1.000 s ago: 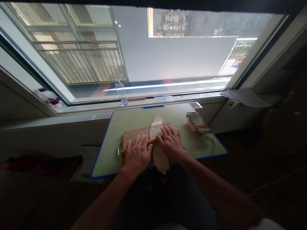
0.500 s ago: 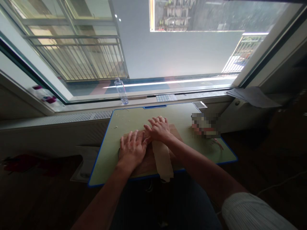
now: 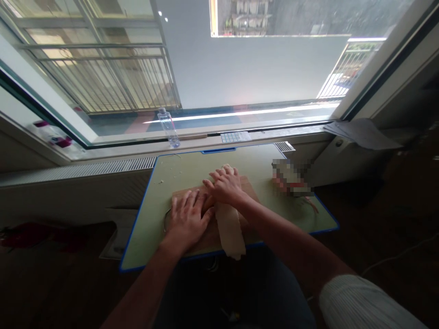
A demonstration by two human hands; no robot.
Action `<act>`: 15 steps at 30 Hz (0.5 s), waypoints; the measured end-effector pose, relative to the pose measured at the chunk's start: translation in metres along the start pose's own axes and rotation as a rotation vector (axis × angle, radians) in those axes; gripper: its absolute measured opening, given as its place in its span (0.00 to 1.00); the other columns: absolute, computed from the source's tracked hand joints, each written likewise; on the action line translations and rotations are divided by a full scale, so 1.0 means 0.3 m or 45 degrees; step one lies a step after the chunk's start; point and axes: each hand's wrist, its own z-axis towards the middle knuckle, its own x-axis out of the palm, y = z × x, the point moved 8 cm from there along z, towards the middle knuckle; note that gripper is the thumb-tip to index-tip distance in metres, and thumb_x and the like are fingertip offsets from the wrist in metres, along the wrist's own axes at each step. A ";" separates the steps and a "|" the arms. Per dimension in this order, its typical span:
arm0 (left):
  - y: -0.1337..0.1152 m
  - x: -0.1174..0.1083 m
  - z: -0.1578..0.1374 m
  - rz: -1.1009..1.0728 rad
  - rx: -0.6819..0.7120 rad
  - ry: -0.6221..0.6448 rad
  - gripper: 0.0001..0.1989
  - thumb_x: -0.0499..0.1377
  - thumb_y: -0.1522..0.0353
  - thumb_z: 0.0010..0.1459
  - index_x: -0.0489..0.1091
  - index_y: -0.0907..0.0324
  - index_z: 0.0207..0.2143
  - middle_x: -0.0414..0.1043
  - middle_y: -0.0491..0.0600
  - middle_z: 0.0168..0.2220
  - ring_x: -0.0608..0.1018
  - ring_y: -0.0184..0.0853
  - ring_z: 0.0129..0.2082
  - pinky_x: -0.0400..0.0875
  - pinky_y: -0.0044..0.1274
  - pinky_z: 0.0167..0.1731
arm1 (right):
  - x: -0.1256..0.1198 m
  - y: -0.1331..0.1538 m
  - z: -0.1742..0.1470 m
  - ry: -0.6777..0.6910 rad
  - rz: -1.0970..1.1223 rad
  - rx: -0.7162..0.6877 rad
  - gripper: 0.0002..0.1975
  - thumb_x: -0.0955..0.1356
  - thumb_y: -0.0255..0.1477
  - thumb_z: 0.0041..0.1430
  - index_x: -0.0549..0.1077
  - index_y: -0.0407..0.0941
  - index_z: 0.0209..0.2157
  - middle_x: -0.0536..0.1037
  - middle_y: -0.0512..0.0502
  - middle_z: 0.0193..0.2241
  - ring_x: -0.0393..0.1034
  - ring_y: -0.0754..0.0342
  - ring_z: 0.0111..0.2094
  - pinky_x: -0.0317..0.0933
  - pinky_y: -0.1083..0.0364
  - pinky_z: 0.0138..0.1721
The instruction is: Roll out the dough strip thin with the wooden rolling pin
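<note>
A wooden cutting board [image 3: 252, 188] lies on a small pale green table with a blue rim. Over the board stretches a long, pale, flat strip of what looks like dough [image 3: 230, 230], its near end hanging past the table's front edge. My right hand [image 3: 224, 186] rests palm down on the strip's far part, fingers spread, hiding what is under it. A little pale dough shows beyond those fingertips. To the left, my left hand [image 3: 187, 220] lies flat on the board with its fingers apart, its thumb close to the strip. Neither hand grips anything.
The green table [image 3: 144, 233] stands against a window sill. A clear bottle [image 3: 168, 129] and a gridded card [image 3: 235, 136] are on the sill. A pixelated object [image 3: 291, 178] sits at the table's right. White crumbs [image 3: 161, 182] lie at the left. Papers [image 3: 365, 134] lie at the far right.
My left hand has slid slightly toward me, baring more of the board's back left corner. My right hand stays on the strip. The whole view has shifted a little.
</note>
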 end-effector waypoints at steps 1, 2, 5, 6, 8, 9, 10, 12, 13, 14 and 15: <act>-0.012 -0.005 -0.016 -0.002 0.020 -0.040 0.29 0.50 0.54 0.74 0.66 0.52 0.72 0.63 0.56 0.75 0.61 0.51 0.76 0.49 0.53 0.75 | -0.007 -0.009 -0.036 -0.010 -0.002 -0.006 0.27 0.58 0.48 0.78 0.79 0.49 0.60 0.76 0.40 0.65 0.55 0.37 0.73 0.45 0.35 0.72; -0.022 -0.013 -0.032 -0.005 0.031 -0.081 0.27 0.52 0.56 0.73 0.68 0.52 0.70 0.65 0.56 0.74 0.63 0.50 0.75 0.48 0.52 0.75 | -0.015 -0.020 -0.075 -0.025 -0.004 -0.003 0.26 0.58 0.47 0.79 0.79 0.49 0.60 0.75 0.40 0.67 0.54 0.36 0.73 0.44 0.33 0.72; -0.038 -0.045 -0.064 -0.022 0.034 -0.165 0.20 0.57 0.63 0.69 0.75 0.51 0.61 0.73 0.55 0.67 0.70 0.50 0.69 0.50 0.50 0.75 | -0.023 -0.053 -0.194 -0.012 -0.007 0.011 0.26 0.56 0.44 0.80 0.76 0.50 0.63 0.69 0.42 0.72 0.51 0.35 0.76 0.39 0.30 0.74; -0.042 -0.055 -0.068 -0.034 0.039 -0.172 0.18 0.58 0.64 0.69 0.76 0.51 0.58 0.75 0.55 0.65 0.72 0.50 0.67 0.52 0.50 0.75 | -0.025 -0.068 -0.229 -0.010 -0.012 0.045 0.26 0.56 0.43 0.80 0.75 0.50 0.64 0.68 0.42 0.73 0.50 0.35 0.76 0.36 0.29 0.74; -0.055 -0.070 -0.065 -0.070 0.086 -0.153 0.15 0.59 0.63 0.68 0.76 0.50 0.55 0.78 0.54 0.61 0.74 0.49 0.64 0.56 0.48 0.73 | -0.032 -0.094 -0.279 -0.030 -0.017 0.107 0.26 0.56 0.42 0.80 0.73 0.49 0.67 0.66 0.41 0.74 0.46 0.36 0.78 0.33 0.28 0.75; -0.062 -0.074 -0.059 -0.093 0.119 -0.135 0.15 0.59 0.63 0.68 0.77 0.49 0.55 0.78 0.53 0.61 0.74 0.48 0.63 0.57 0.47 0.73 | -0.036 -0.104 -0.294 -0.042 -0.016 0.134 0.26 0.56 0.41 0.80 0.72 0.48 0.68 0.65 0.41 0.74 0.46 0.37 0.78 0.33 0.28 0.75; -0.067 -0.076 -0.051 -0.119 0.149 -0.116 0.15 0.58 0.62 0.69 0.77 0.49 0.54 0.78 0.53 0.60 0.75 0.48 0.63 0.58 0.46 0.72 | -0.039 -0.112 -0.302 -0.051 -0.012 0.152 0.26 0.56 0.40 0.80 0.71 0.48 0.69 0.66 0.41 0.74 0.47 0.38 0.78 0.33 0.29 0.75; -0.070 -0.077 -0.031 -0.165 0.186 -0.091 0.15 0.57 0.60 0.70 0.77 0.49 0.55 0.77 0.52 0.62 0.74 0.46 0.63 0.58 0.45 0.72 | -0.042 -0.121 -0.302 -0.053 0.000 0.167 0.26 0.57 0.39 0.79 0.71 0.48 0.69 0.67 0.40 0.73 0.50 0.39 0.77 0.35 0.29 0.75; -0.066 -0.076 -0.019 -0.181 0.191 -0.085 0.16 0.57 0.59 0.70 0.77 0.48 0.56 0.77 0.51 0.63 0.74 0.45 0.64 0.57 0.44 0.73 | -0.043 -0.125 -0.296 -0.050 0.002 0.167 0.26 0.57 0.39 0.79 0.71 0.48 0.68 0.68 0.40 0.72 0.52 0.39 0.76 0.37 0.29 0.75; -0.061 -0.073 -0.006 -0.191 0.187 -0.080 0.16 0.56 0.58 0.71 0.77 0.48 0.56 0.76 0.50 0.64 0.73 0.44 0.66 0.56 0.44 0.73 | -0.044 -0.129 -0.289 -0.051 0.001 0.165 0.26 0.58 0.40 0.78 0.72 0.48 0.67 0.69 0.40 0.72 0.53 0.38 0.75 0.38 0.29 0.75; -0.053 -0.068 0.008 -0.195 0.175 -0.074 0.17 0.55 0.57 0.71 0.77 0.47 0.57 0.75 0.49 0.66 0.72 0.44 0.67 0.56 0.44 0.73 | -0.046 -0.133 -0.280 -0.056 -0.005 0.165 0.25 0.58 0.41 0.78 0.73 0.48 0.66 0.69 0.40 0.72 0.54 0.38 0.75 0.39 0.29 0.74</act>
